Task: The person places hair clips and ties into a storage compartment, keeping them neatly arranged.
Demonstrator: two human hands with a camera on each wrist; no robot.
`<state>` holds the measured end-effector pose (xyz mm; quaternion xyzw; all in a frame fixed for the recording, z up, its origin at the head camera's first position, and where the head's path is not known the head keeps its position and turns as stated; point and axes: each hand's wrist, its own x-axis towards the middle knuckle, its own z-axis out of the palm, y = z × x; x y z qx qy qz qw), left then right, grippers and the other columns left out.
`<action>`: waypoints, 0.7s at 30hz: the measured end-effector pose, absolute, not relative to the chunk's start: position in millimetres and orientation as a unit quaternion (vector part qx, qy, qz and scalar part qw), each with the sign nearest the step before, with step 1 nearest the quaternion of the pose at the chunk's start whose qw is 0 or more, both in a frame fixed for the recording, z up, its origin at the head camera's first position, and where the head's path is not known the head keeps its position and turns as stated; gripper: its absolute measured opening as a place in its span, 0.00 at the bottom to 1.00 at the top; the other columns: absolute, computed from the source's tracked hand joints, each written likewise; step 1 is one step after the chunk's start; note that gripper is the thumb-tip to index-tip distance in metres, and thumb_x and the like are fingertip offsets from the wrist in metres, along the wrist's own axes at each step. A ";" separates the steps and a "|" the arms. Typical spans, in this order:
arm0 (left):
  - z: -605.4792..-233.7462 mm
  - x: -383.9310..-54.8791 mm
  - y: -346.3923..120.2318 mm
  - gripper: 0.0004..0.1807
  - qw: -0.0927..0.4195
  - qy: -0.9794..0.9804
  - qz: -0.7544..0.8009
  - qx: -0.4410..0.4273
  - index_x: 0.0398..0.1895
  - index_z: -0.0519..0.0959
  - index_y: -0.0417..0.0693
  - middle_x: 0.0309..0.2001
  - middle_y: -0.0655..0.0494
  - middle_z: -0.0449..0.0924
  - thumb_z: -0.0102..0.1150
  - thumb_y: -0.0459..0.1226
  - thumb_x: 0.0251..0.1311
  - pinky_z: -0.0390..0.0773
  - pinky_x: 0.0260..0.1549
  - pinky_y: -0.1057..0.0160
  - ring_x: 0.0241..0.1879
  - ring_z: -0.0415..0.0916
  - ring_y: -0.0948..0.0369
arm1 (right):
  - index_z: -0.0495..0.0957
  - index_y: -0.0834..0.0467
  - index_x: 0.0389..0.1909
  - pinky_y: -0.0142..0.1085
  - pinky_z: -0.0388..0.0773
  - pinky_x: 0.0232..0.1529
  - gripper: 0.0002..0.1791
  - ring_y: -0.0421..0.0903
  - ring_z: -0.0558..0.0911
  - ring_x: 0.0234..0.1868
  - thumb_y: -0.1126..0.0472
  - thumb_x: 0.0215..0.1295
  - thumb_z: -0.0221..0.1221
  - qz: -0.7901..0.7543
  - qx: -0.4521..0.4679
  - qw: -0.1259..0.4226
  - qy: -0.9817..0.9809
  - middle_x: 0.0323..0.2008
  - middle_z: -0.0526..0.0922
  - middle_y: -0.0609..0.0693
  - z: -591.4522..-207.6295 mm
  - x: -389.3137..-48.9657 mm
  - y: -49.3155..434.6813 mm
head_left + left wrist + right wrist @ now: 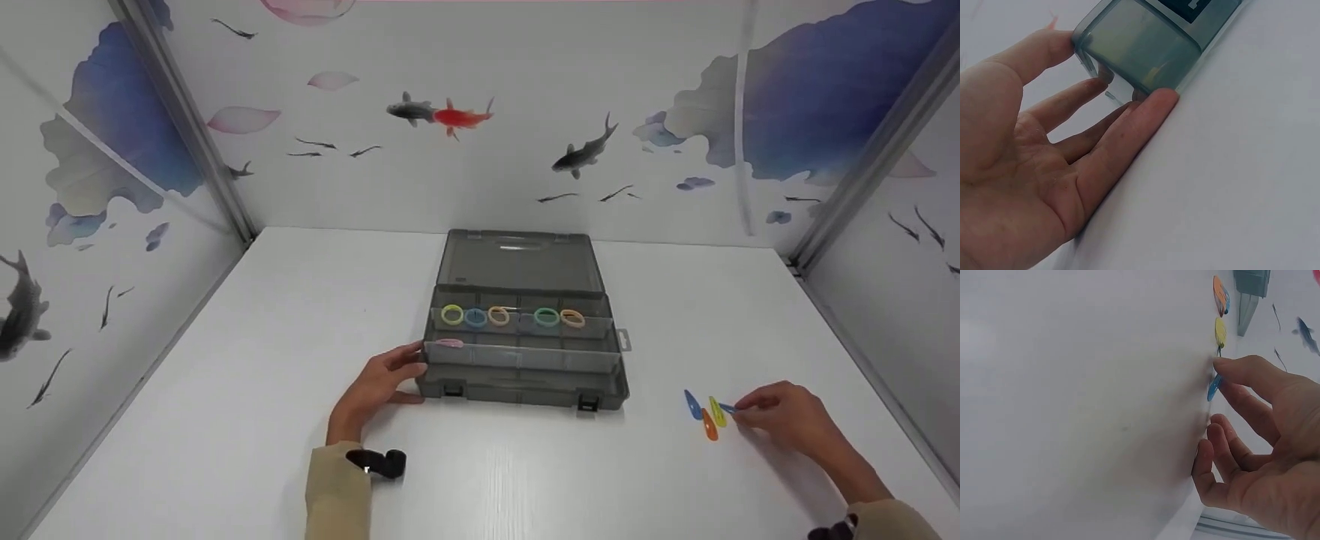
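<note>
A grey translucent compartment box [525, 394] stands on the white table with its lid tipped back. My left hand [379, 386] rests against the box's left end, its fairly straight fingers touching the corner in the left wrist view. Off to the right of the box, my right hand [795, 420] pinches a blue hair clip [1215, 388] between thumb and fingertip, low over the table. Beside these fingers lie a yellow hair clip [718, 412], an orange hair clip [709, 425] and another blue hair clip [692, 403]. A pink hair clip [450, 343] sits in the middle row's left compartment.
Several coloured rings, among them a green one [537, 318], stand in the back row of the box. The open lid [517, 262] leans toward the rear wall [517, 187]. Printed panels on metal posts [217, 180] enclose the table [480, 472] at left, back and right.
</note>
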<state>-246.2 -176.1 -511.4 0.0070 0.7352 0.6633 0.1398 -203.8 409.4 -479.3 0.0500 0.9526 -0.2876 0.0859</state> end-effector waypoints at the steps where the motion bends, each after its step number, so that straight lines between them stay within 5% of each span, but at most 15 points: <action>1: -511.2 -246.0 -175.5 0.32 0.141 0.736 0.662 0.009 0.75 0.65 0.48 0.74 0.39 0.63 0.61 0.39 0.68 0.87 0.49 0.51 0.72 0.63 0.41 | 0.87 0.64 0.43 0.34 0.80 0.35 0.15 0.60 0.76 0.48 0.56 0.62 0.68 -0.289 0.054 0.085 0.952 0.54 0.75 0.72 -479.7 -203.1 409.4; 12: -510.9 -246.8 -176.0 0.32 0.136 0.742 0.656 0.007 0.75 0.65 0.49 0.74 0.41 0.63 0.60 0.39 0.68 0.87 0.48 0.52 0.73 0.63 0.42 | 0.86 0.63 0.45 0.34 0.79 0.34 0.17 0.59 0.78 0.47 0.54 0.64 0.66 -0.295 0.047 0.077 0.951 0.53 0.77 0.70 -477.0 -205.4 408.3; 18: -510.4 -246.4 -174.7 0.32 0.135 0.742 0.657 0.011 0.75 0.65 0.48 0.74 0.39 0.64 0.60 0.39 0.68 0.87 0.49 0.51 0.72 0.63 0.41 | 0.86 0.61 0.43 0.47 0.83 0.43 0.15 0.69 0.76 0.56 0.54 0.65 0.65 -0.272 0.003 0.010 0.962 0.55 0.78 0.70 -463.5 -207.9 396.6; 21: -510.0 -246.2 -174.0 0.33 0.136 0.738 0.660 0.015 0.75 0.65 0.47 0.74 0.39 0.63 0.60 0.39 0.68 0.87 0.49 0.50 0.72 0.63 0.41 | 0.86 0.60 0.43 0.42 0.82 0.42 0.13 0.68 0.76 0.57 0.54 0.65 0.66 -0.279 -0.009 -0.020 0.960 0.55 0.79 0.68 -452.2 -209.3 385.9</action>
